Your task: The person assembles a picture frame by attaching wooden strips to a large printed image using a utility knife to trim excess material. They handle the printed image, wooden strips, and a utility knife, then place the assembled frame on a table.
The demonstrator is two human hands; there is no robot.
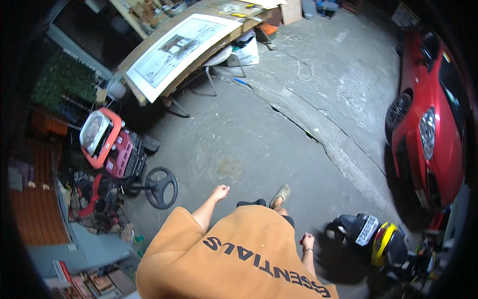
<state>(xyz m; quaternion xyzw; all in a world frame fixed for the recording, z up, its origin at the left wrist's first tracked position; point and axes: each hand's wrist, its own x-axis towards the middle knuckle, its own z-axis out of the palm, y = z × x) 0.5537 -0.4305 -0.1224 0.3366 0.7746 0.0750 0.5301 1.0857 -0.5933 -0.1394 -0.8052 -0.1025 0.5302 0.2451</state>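
My left hand [219,192] hangs in front of me over the bare concrete floor [259,134], its fingers loosely curled and holding nothing. Low at my side, my right hand [306,241] also has its fingers curled in and is empty. One sandalled foot [280,195] steps forward between them. My orange shirt fills the lower middle of the view. Nearest my left hand is a black steering wheel [160,187] on a red toy ride-on car [112,144]. Nearest my right hand is a parked scooter [373,236] with a yellow helmet.
A red car [430,129] stands along the right. A long board table with a large white-framed print [179,50] leans at the upper left, above metal legs. A crack and raised ridge [318,137] cross the floor diagonally. Clutter, books and brick paving line the left.
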